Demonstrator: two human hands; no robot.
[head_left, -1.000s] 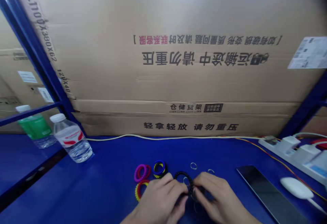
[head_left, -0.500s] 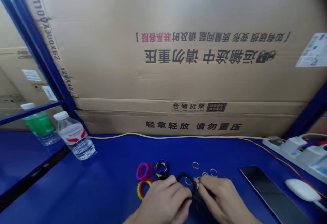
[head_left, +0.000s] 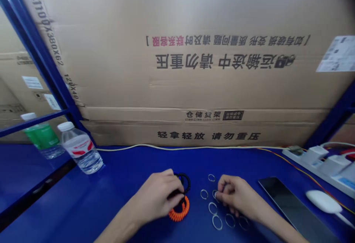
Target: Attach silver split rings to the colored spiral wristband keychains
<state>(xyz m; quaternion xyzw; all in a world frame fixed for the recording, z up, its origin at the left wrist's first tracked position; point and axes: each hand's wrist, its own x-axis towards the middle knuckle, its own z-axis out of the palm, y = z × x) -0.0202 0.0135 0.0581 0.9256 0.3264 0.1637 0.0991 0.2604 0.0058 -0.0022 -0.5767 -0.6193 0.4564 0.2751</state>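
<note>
My left hand [head_left: 162, 195] is closed, thumb against fingers, at a black spiral coil wristband [head_left: 186, 182] that it partly covers. Just below the fingertips, an orange spiral coil wristband [head_left: 180, 213] lies on the blue surface. Other coils behind this hand are hidden. On the right, my right hand [head_left: 235, 195] pinches a small metal split ring [head_left: 215, 195] between thumb and forefinger, low over the surface. Several more rings lie around it, among them a ring [head_left: 211, 178] farther back, a ring [head_left: 204, 194] to the left and a ring [head_left: 217, 222] in front.
A black phone [head_left: 291, 206] lies right of my right hand, beside a white mouse-shaped device [head_left: 324, 201]. A power strip [head_left: 321, 165] with plugs stands at the far right. Left is a water bottle [head_left: 81, 148]; a large cardboard box [head_left: 194, 87] stands behind.
My hands were together around a black coil and have moved apart. The left went left and back, over the colored coils; the right now pinches a ring. The orange coil has come into view.
</note>
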